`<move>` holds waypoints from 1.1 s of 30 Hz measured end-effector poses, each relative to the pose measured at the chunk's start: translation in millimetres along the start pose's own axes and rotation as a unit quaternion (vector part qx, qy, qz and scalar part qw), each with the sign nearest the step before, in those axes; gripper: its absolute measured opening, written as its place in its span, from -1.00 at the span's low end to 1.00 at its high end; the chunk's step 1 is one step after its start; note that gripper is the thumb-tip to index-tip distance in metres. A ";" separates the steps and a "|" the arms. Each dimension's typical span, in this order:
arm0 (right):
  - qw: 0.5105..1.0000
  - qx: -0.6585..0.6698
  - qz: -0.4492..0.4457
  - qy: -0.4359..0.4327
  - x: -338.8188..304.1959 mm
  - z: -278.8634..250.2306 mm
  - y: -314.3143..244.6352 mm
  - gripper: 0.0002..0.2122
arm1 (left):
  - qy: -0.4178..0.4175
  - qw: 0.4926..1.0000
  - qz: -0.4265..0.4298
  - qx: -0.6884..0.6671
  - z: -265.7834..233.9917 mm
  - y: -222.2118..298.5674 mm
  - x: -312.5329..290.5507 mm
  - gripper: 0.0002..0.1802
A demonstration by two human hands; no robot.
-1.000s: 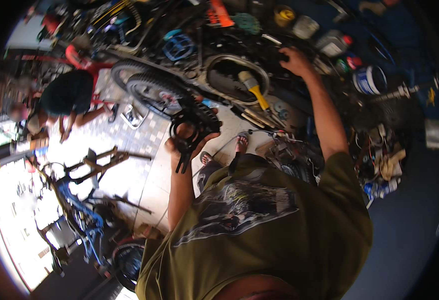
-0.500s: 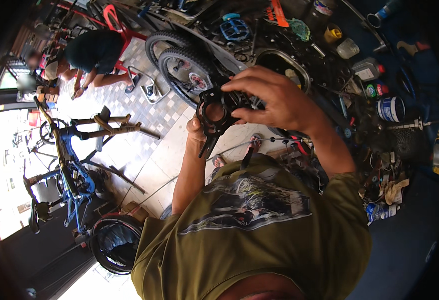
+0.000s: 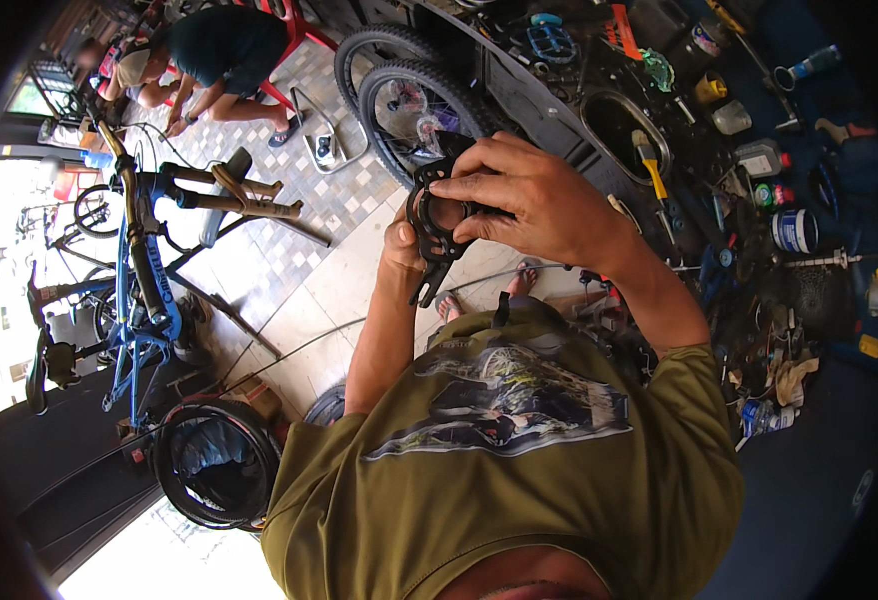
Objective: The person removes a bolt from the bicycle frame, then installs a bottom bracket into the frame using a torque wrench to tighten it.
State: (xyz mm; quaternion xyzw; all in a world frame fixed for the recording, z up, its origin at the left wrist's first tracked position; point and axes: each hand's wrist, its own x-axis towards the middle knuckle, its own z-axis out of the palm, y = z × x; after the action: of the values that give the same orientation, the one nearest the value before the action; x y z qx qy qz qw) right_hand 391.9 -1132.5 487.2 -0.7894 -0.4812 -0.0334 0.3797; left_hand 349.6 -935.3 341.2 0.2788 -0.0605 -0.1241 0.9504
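Observation:
Up in front of my chest, both hands hold a black bicycle part (image 3: 433,275). It has a large round opening, small holes along its body and a forked lower end; its exact kind is not clear. My left hand (image 3: 402,247) grips it from the left, thumb on its edge and the other fingers hidden behind. My right hand (image 3: 534,205) has its fingers closed on the right side of the part, the forefinger reaching over the round opening. The right fingers partly cover the part.
Right is a cluttered workbench with a metal basin (image 3: 599,105), a yellow-handled brush (image 3: 651,165) and a white tub (image 3: 794,231). Bicycle wheels (image 3: 424,110) lean ahead. Left stands a blue bike frame (image 3: 154,290); a person (image 3: 224,60) bends over beyond. Tyres (image 3: 174,475) lie lower left.
My right fingers have shifted left over the round opening of the black part, which has turned slightly. The whole view has swung a little, bringing the brush in the basin into sight.

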 end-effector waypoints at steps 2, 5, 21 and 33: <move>1.000 0.007 -0.002 0.002 5.4 11.2 -10.8 -0.61 | -0.003 1.000 -0.002 -0.007 -10.8 7.7 -11.3 0.15; 0.999 0.033 0.005 0.008 10.7 23.9 -25.0 -0.61 | -0.002 1.000 -0.006 -0.008 -20.2 18.8 -27.7 0.15; 0.999 0.039 0.017 0.008 23.9 62.4 -80.5 -0.66 | -0.030 1.000 -0.004 -0.003 -10.1 61.2 -80.9 0.17; 0.998 0.063 -0.016 0.019 36.3 73.8 -98.4 -0.65 | -0.017 0.999 0.033 0.025 -1.5 83.1 -99.8 0.20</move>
State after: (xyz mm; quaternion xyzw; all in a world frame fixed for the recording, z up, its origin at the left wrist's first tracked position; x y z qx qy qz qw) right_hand 311.0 -1034.8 505.9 -0.7556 -0.4873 -0.0244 0.4370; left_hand 270.6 -840.0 380.7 0.2981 -0.0893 -0.0956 0.9455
